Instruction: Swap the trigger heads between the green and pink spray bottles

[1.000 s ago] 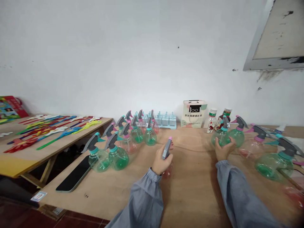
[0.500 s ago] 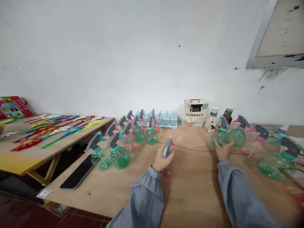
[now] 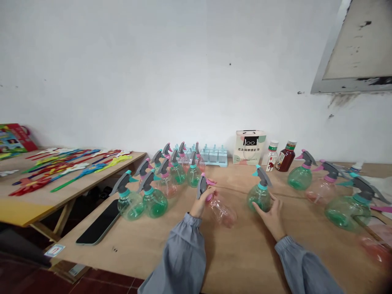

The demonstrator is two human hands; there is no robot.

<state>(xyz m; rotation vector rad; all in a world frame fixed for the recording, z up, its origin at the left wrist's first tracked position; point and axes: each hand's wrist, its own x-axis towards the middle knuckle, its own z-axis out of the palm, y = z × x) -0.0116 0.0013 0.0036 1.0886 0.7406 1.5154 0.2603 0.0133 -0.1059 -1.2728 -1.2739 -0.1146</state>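
Observation:
My left hand (image 3: 202,199) is closed around the grey and pink spray head of a clear pink spray bottle (image 3: 223,211), which tilts with its base toward the right. Farther right, my right hand (image 3: 272,213) grips the round body of a green spray bottle (image 3: 259,197) with a teal collar and nozzle. That bottle is nearly upright; whether its base touches the table I cannot tell. Left of my hands, several pink and green spray bottles (image 3: 155,203) stand grouped. More stand on the right, among them a green bottle with a pink collar (image 3: 299,178).
A black phone (image 3: 99,224) lies at the table's left side. Along the wall stand a light-blue mould tray (image 3: 218,158), a paper bag (image 3: 249,149), a white-capped bottle (image 3: 271,157) and a dark red bottle (image 3: 285,157). Colourful flower-shaped sticks (image 3: 73,166) cover the neighbouring table.
My right hand has brought the green spray bottle left and nearer, away from the right group. My left hand has tipped the pink bottle, swinging its base to the right.

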